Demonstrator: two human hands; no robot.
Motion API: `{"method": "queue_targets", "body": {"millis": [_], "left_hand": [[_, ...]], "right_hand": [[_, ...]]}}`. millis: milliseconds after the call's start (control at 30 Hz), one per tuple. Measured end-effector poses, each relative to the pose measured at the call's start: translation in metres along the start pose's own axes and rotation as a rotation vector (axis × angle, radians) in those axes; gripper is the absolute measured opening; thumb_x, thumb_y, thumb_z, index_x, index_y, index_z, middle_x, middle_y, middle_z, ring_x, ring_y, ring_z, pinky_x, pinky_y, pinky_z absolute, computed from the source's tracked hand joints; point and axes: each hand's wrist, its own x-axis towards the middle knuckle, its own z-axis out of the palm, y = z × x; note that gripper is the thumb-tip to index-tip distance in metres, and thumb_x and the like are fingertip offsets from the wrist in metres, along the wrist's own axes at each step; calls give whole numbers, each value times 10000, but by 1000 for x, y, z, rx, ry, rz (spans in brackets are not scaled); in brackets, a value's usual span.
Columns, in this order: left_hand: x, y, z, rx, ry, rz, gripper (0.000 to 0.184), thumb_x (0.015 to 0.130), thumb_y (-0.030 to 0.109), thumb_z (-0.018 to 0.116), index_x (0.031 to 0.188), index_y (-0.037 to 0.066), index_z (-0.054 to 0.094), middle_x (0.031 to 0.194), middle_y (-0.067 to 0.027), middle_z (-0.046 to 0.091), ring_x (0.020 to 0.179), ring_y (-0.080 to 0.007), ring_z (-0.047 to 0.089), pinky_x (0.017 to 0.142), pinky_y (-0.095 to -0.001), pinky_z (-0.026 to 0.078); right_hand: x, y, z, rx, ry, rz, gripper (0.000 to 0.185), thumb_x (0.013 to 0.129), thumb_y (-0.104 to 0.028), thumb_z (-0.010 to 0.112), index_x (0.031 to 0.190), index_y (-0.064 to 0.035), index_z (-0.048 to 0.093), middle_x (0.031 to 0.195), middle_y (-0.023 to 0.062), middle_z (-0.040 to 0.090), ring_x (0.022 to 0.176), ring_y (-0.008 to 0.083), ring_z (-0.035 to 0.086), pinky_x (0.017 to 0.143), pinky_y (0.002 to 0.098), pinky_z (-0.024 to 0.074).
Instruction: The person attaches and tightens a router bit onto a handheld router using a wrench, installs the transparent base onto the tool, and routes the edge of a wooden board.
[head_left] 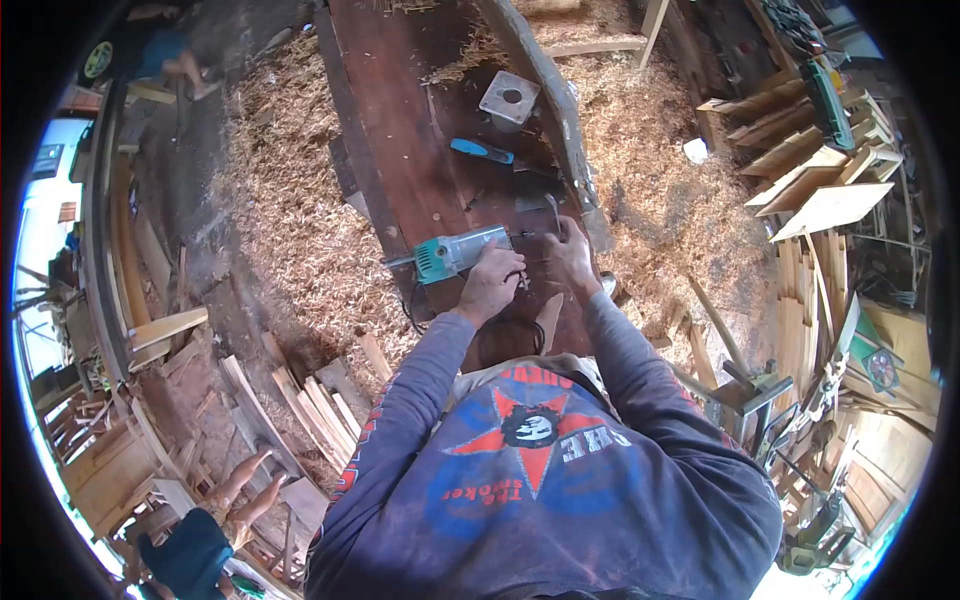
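Observation:
A teal and silver corded power tool (450,255), resembling a trim router, lies on its side on the dark wooden bench (385,95). My left hand (490,285) is closed over the lower front part of this tool, its fingers curled and partly hidden. A small metal piece shows by the left fingertips; its kind is unclear. Just to the right, my right hand (572,260) is closed around a slim metal wrench (554,208) whose end sticks up past the fingers. Small dark bits lie between the hands.
Farther up the bench lie a blue-handled tool (482,151) and a square metal plate with a round hole (510,98). A long rough board (545,75) runs along the right edge. Wood shavings (290,200) cover the floor. Other people's legs (250,490) show lower left and upper left.

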Motion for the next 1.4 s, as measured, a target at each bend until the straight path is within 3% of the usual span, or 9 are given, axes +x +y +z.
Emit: {"method": "queue_targets", "body": {"millis": [67,233,300,367,533,767,1033,1267,1400], "left_hand": [[1,1,1,-14,6,1,164,786,3,708,942,52,705,1026,-80,717,1065,-266,662,1201,-521,347],[2,0,-3,-26,-17,-3,171,798,2,718,960,57,710,1035,-77,727,1073,-270,670,1198,-511,355],[2,1,-2,-39,0,-27,169,797,2,716,957,55,710,1034,-78,726,1072,-271,670,1200,-510,352],[0,1,-1,-62,10,-48,166,796,1,714,954,54,709,1033,-79,725,1070,-272,670,1201,-510,349],[2,0,-1,-27,-22,-43,155,801,4,709,949,48,712,1031,-82,725,1071,-274,670,1199,-509,350],[2,1,-5,-54,-15,-52,153,807,5,711,953,49,714,1031,-83,726,1058,-278,673,1212,-512,330],[13,8,-7,-129,75,-137,190,805,-37,735,980,32,712,1037,-116,737,1024,-309,688,914,-402,557],[18,8,-11,-92,67,-98,185,809,-29,749,982,19,705,1040,-128,732,1005,-307,692,912,-403,551],[33,5,-15,-7,85,-135,148,831,-9,737,973,21,706,1038,-130,716,979,-307,694,877,-403,555]], "right_hand": [[7,-8,-7,463,-294,-83,427,881,-79,693,1281,30,593,1174,167,717,1084,273,686,954,362,527],[24,-37,-8,456,-672,-39,413,901,-145,737,1263,19,624,1180,117,702,1077,173,646,938,309,501],[37,-36,1,282,-649,110,379,961,-282,700,1200,10,667,1084,101,711,982,170,640,867,325,502],[57,5,25,37,-507,-337,418,995,-378,650,1136,13,696,967,78,710,863,170,627,781,353,498],[36,-19,10,304,-622,95,322,971,-302,702,1135,-25,693,792,-12,623,721,100,577,603,295,445],[44,-11,28,448,-516,-46,290,958,-259,699,1099,-6,724,886,37,703,798,135,639,737,287,509],[46,-10,28,243,-598,-49,291,947,-242,725,1080,15,710,896,45,704,767,116,626,689,282,502],[43,-1,29,201,-620,-29,420,972,-336,678,1162,38,683,989,80,729,818,151,650,739,337,534],[23,4,17,202,-189,-99,479,994,-397,625,1189,39,662,969,134,746,839,250,709,760,389,545]]}}
